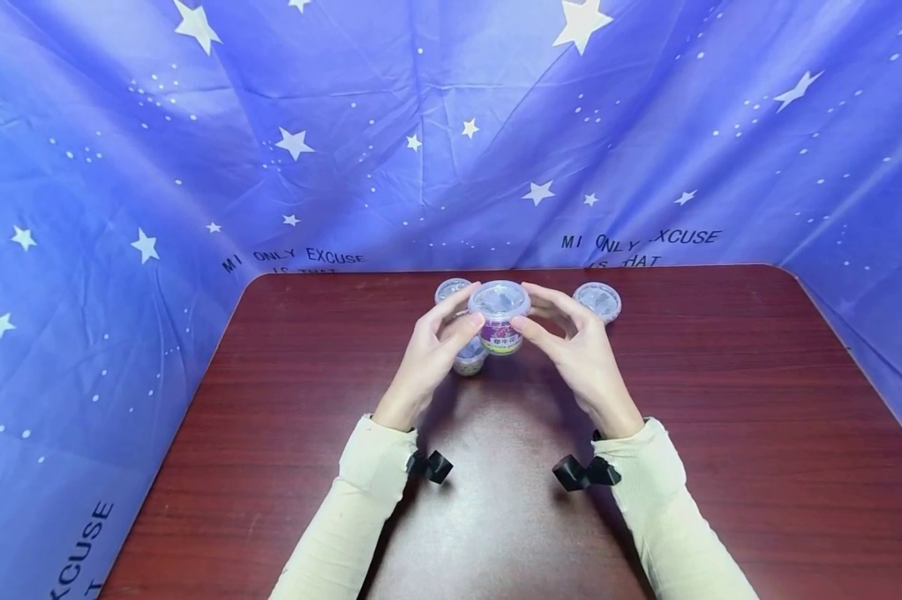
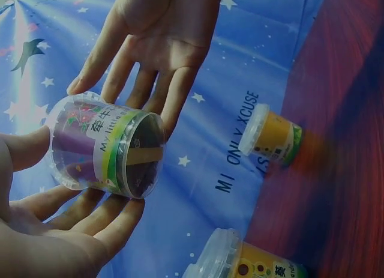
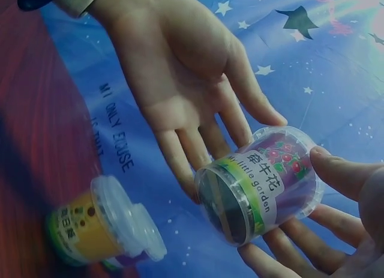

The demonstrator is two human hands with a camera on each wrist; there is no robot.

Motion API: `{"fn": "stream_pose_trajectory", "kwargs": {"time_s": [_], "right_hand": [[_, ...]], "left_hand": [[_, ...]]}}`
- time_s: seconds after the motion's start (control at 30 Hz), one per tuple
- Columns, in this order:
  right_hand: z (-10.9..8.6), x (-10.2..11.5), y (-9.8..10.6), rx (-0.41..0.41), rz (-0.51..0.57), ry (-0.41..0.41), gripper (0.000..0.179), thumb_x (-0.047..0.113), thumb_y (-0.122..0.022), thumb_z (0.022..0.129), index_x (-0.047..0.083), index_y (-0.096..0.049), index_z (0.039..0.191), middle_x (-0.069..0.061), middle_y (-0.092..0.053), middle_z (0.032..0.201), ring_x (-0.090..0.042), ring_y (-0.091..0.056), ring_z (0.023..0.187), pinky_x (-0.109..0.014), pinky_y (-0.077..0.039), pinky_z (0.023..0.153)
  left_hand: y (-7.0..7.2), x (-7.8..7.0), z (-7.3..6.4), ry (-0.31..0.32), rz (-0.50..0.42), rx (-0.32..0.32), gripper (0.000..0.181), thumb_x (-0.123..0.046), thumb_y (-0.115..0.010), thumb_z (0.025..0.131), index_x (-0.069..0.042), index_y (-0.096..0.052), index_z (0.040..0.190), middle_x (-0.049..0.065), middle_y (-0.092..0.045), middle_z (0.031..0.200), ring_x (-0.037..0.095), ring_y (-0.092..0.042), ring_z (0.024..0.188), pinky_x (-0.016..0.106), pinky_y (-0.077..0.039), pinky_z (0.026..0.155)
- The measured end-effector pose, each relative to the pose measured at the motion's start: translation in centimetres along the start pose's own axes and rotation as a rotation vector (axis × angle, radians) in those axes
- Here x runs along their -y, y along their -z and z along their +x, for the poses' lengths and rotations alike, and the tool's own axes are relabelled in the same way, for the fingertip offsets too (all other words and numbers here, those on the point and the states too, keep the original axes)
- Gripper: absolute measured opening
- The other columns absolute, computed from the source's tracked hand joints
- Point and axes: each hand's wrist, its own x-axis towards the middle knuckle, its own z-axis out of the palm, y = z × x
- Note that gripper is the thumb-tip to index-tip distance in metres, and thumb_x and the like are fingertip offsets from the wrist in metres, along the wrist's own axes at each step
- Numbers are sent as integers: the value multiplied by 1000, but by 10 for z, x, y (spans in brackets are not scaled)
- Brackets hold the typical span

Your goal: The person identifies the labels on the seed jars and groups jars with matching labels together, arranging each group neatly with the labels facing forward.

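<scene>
Both hands hold one small clear plastic tub (image 1: 502,336) up over the table, lid on top. Its label is purple with red flowers, a green-yellow band and the words "My little garden"; dark contents and a pale strip show through the base in the left wrist view. My left hand (image 1: 430,350) grips the tub's left side between thumb and fingers. On the opposite side, the right hand (image 1: 582,354) holds it the same way, thumb near the lid rim. Just behind and below the left hand stand two more lidded tubs, a nearer one (image 1: 469,358) and a farther one (image 1: 452,289).
Another lidded tub (image 1: 598,301), orange-labelled (image 2: 277,135) in the left wrist view, stands beyond the right hand. The dark red wooden table (image 1: 308,375) ends at a blue star-printed curtain (image 1: 421,183) at the back and sides.
</scene>
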Motion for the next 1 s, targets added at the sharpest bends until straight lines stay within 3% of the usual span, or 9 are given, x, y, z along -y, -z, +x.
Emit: {"fn": "stream_pose_trajectory", "kwargs": {"time_s": [0.37,0.73,1.0], "right_hand": [[10,-13,1,-38,-33,16,48,18,-77,87,12,-63,132,-9,-68,122,-12,-63,110,-29,-49,98],[25,-24,4,-46,-24,21,46,15,-77,88,10,-64,132,-13,-68,123,-12,-63,110,-35,-48,102],[35,-29,7,-44,-25,16,47,15,-77,88,9,-63,132,-16,-68,121,-14,-63,110,-25,-50,94]], "left_hand": [[-5,6,11,-4,46,-66,47,-14,-62,98,-8,-51,143,13,-56,139,28,-56,126,38,-43,110],[-6,14,27,11,62,-100,45,-15,-63,97,-9,-54,141,13,-58,136,25,-58,124,37,-46,107],[-5,20,38,4,54,-99,47,-14,-65,96,-7,-53,141,12,-54,137,26,-57,125,36,-45,108]]}}
